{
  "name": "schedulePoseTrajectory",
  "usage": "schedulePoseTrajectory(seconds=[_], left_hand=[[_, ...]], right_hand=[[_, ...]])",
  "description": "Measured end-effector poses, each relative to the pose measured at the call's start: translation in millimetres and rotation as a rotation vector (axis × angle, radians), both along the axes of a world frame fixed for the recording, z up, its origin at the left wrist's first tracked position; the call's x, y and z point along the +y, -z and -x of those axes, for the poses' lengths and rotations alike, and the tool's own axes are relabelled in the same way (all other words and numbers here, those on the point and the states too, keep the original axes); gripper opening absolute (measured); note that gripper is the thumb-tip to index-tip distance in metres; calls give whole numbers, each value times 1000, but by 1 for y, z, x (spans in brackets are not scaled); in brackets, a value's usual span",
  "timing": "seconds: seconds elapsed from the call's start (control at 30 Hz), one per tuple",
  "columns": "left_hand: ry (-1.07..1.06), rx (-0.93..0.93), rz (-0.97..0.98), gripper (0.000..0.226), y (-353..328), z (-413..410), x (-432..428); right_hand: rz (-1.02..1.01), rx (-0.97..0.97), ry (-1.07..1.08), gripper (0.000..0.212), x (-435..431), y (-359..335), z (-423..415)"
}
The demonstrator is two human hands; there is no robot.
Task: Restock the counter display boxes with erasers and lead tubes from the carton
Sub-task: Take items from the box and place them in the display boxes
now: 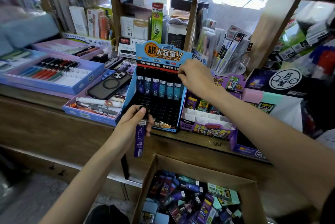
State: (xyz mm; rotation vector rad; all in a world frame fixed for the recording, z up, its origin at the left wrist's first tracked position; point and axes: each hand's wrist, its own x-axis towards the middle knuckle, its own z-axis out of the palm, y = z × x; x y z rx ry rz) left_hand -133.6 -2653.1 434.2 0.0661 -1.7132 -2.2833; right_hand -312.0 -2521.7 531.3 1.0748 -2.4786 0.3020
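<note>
A blue lead-tube display box stands on the wooden counter, its top row filled with several tubes. My left hand grips a purple lead tube just in front of the box's lower rows. My right hand is at the box's upper right corner, fingers curled at the top of the rightmost tube; I cannot tell whether it pinches it. The open cardboard carton below holds many loose tubes and erasers. A purple eraser display box sits right of the lead box.
A phone lies in a blue tray of pens left of the display. More pen trays are further left. Shelves of stationery rise behind the counter. Pastel boxes stand at the right.
</note>
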Motion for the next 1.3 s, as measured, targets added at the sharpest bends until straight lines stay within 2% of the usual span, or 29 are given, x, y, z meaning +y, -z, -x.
schedulePoseTrajectory(seconds=[0.17,0.23,0.3,0.37,0.47,0.53,0.6,0.67,0.73,0.83,0.87,0.97,1.1,1.3], left_hand=[[-10,45,64,17,-6,2,2],[-13,53,103,16,-9,2,4],[-34,49,145,17,-12,3,6],[-63,26,105,16,-12,6,8],[-81,-3,-27,5,-12,9,9],[-81,-4,-44,5,-16,9,8],[-86,0,-22,9,-20,10,7],[-103,8,78,11,-24,8,1],[-146,8,322,15,-25,6,-10],[-413,-52,824,35,-20,4,-38],[-496,-89,927,41,-17,4,-48],[-566,-239,1030,50,-6,2,-68],[-561,-270,1143,49,9,-2,-75],[-583,-227,1233,39,16,-3,-76]], right_hand=[[-59,30,6,31,2,-5,-9],[10,18,-16,30,4,-7,-19],[232,-179,-85,26,5,-9,-37],[398,-373,-173,26,3,-9,-59],[341,-448,-222,24,-3,-6,-81],[311,-623,-264,16,-9,-3,-88],[325,-761,-280,9,-14,1,-90],[359,-805,-272,6,-20,1,-87],[424,-806,-251,6,-24,-8,-79],[577,-731,-214,8,-33,-28,-56],[626,-698,-195,5,-39,-33,-48],[649,-528,-123,13,-59,-34,-30],[470,-300,-127,18,-82,-16,-26],[397,-254,-167,19,-95,6,-26]])
